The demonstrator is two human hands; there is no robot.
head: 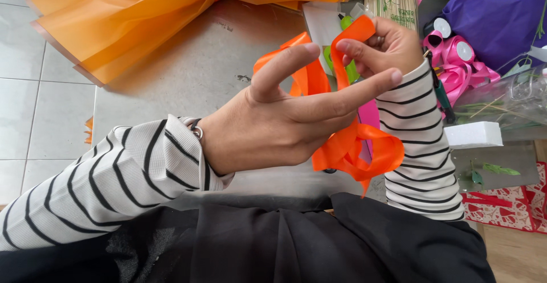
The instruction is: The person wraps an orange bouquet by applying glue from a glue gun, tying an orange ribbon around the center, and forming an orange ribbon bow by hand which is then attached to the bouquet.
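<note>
Grey surface [194, 78] lying under orange wrapping paper [114, 21], left hand [273, 123] spreading two fingers wide with orange ribbon [353, 146] looping around them, right hand [387, 46] pinching the ribbon's end

Pale grey floor tiles [34, 89] lie left of a worn grey table [194, 72] in soft daylight; a red patterned mat [513, 209] lies at right.

This looked like a flower shop or a gift-wrapping workplace. Above the left hand [285, 118] lay a big fan of orange wrapping paper [114, 21] on a grey table [194, 72]. To the right of the right hand [387, 46] were rolls of pink ribbon [456, 58], purple wrapping paper [496, 9], green stems [490, 109] and a white foam block [473, 135].
</note>
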